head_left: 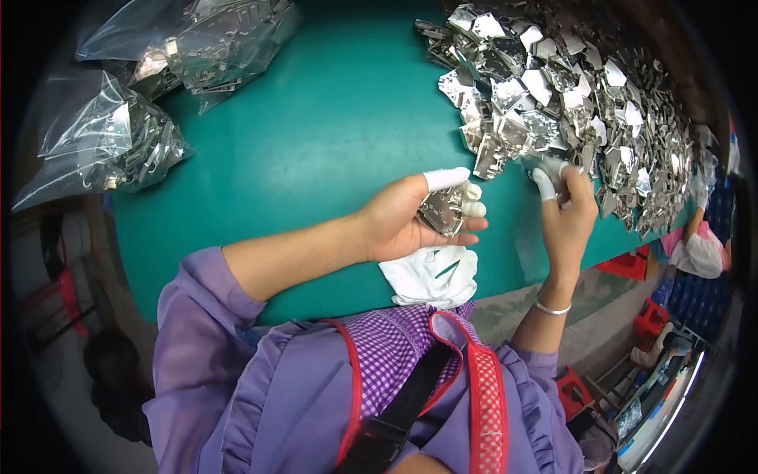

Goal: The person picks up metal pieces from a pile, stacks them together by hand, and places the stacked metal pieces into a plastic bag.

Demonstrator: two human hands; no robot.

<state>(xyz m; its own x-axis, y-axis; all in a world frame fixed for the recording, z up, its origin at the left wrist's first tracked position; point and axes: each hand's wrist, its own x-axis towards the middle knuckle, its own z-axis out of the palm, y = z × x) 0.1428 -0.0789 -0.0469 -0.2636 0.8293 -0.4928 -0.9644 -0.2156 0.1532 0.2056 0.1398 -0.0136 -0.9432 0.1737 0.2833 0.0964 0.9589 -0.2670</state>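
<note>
My left hand (403, 213) is closed around a small stamped metal plate (442, 212), possibly several stacked together. White finger covers wrap its thumb and some of its fingertips. My right hand (566, 204), also with white finger covers, is at the near edge of a large heap of shiny metal plates (545, 87). Its fingers are bent together and slightly blurred, with a shiny bit at the fingertips that I cannot make out. A white cloth glove (433, 276) lies on the table just below my left hand.
The green table (316, 103) spans the work area. Clear plastic bags of metal plates stand at the far left, a nearer bag (118, 138) and a farther bag (213, 47). Past the right edge are another person (701, 249) and a red stool (652, 317).
</note>
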